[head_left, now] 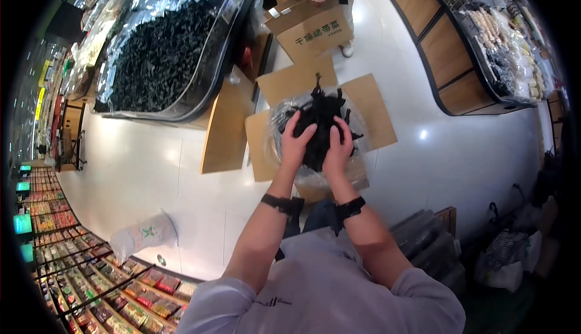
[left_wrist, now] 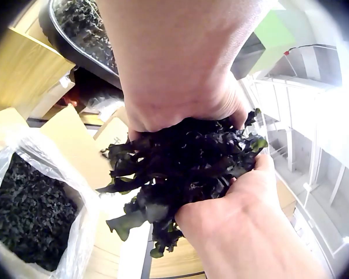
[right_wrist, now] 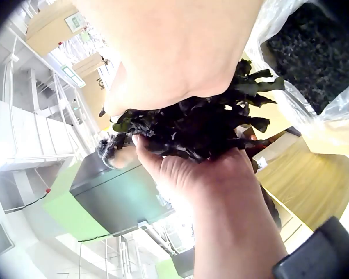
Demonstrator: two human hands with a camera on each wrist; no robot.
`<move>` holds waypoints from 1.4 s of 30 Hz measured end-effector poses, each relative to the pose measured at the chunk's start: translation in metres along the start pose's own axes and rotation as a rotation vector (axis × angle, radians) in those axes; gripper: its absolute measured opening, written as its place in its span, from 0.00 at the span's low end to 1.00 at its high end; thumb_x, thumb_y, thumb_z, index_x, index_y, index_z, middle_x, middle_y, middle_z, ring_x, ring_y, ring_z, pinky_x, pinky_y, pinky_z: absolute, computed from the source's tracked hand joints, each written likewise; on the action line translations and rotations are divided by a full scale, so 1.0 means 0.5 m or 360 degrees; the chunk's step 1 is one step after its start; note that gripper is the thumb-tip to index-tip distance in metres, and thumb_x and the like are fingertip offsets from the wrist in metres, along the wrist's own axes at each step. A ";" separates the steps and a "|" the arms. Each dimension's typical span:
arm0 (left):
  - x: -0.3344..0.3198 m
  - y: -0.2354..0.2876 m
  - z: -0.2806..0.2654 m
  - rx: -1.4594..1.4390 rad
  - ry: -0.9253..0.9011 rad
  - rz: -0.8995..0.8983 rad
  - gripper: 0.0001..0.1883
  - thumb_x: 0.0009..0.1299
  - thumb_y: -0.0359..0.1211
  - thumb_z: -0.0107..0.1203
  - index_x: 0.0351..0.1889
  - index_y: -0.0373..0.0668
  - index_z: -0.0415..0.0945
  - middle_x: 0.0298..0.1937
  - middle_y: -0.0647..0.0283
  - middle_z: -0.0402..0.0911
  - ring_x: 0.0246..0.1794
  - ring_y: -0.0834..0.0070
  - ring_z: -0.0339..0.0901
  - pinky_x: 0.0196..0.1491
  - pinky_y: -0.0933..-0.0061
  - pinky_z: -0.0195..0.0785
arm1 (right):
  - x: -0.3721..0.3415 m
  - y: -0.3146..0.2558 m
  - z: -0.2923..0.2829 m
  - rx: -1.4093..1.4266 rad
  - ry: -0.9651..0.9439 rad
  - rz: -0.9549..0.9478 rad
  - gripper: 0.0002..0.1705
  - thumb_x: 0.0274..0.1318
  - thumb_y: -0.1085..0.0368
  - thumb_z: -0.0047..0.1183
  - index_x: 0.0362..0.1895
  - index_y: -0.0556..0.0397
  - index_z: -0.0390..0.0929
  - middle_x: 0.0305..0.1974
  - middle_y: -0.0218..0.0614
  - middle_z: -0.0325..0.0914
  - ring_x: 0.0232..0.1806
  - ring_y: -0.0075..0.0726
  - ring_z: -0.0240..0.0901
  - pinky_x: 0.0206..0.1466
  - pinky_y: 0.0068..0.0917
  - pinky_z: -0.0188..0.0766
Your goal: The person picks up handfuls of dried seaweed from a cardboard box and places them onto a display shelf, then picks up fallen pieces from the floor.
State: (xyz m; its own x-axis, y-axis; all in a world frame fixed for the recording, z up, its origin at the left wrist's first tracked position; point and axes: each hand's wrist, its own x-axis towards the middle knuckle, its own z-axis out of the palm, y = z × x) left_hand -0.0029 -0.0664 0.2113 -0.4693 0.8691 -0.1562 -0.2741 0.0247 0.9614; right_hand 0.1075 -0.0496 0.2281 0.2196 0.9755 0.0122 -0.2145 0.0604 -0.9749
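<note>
Dark, leafy dried seaweed [head_left: 321, 122] is gripped as one bunch between two hands above an open cardboard box. The left hand [head_left: 295, 140] curls round its left side, and the right hand [head_left: 338, 149] round its right side. In the left wrist view, ragged strips of the bunch [left_wrist: 186, 163] stick out past the left hand [left_wrist: 180, 110] toward the box. Below and beside it, more seaweed [left_wrist: 32, 212] fills a clear plastic liner [left_wrist: 84, 232]. The right wrist view has the bunch [right_wrist: 192, 125] between the right hand [right_wrist: 168, 58] and the other hand's fingers.
Box flaps [head_left: 369, 111] spread outward around the bag. Beyond them, another person holds a carton [head_left: 315, 34]. At the left, a display bin [head_left: 209, 82] holds a heap of seaweed. A wooden panel [head_left: 225, 131] stands beside the box, and a white sack [head_left: 145, 234] lies on the floor.
</note>
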 end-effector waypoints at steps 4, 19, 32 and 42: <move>-0.003 0.014 -0.003 -0.0057 -0.0014 0.0029 0.36 0.63 0.34 0.70 0.67 0.29 0.68 0.65 0.53 0.73 0.64 0.68 0.71 0.67 0.70 0.62 | -0.003 -0.010 0.008 -0.0013 -0.0074 0.0021 0.16 0.66 0.69 0.51 0.57 0.58 0.77 0.56 0.35 0.77 0.58 0.30 0.70 0.65 0.28 0.63; -0.043 0.101 -0.017 -0.0060 0.0082 0.0099 0.37 0.63 0.35 0.70 0.67 0.30 0.68 0.64 0.53 0.73 0.63 0.69 0.72 0.66 0.71 0.63 | -0.032 -0.079 0.039 0.0102 -0.0161 -0.0005 0.16 0.65 0.66 0.53 0.55 0.58 0.78 0.53 0.36 0.79 0.56 0.32 0.72 0.63 0.29 0.65; -0.075 0.157 -0.020 0.0097 0.0070 0.0206 0.36 0.62 0.37 0.71 0.66 0.32 0.70 0.62 0.54 0.74 0.62 0.68 0.72 0.66 0.70 0.62 | -0.047 -0.080 0.045 0.0267 -0.0169 0.0050 0.16 0.66 0.65 0.54 0.55 0.58 0.78 0.55 0.36 0.78 0.57 0.33 0.71 0.64 0.30 0.65; -0.091 0.179 -0.033 0.0246 0.0153 0.0370 0.35 0.62 0.39 0.71 0.64 0.31 0.72 0.59 0.55 0.76 0.62 0.66 0.73 0.66 0.70 0.63 | -0.074 -0.113 0.063 0.0273 -0.0198 0.0080 0.16 0.67 0.64 0.50 0.55 0.56 0.77 0.56 0.36 0.76 0.57 0.35 0.71 0.64 0.31 0.65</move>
State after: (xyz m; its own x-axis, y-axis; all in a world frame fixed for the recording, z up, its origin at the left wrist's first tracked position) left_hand -0.0200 -0.1117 0.3008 -0.5839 0.8097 0.0587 -0.0222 -0.0882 0.9959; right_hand 0.0816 -0.0825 0.2895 0.0878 0.9961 0.0024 -0.3836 0.0360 -0.9228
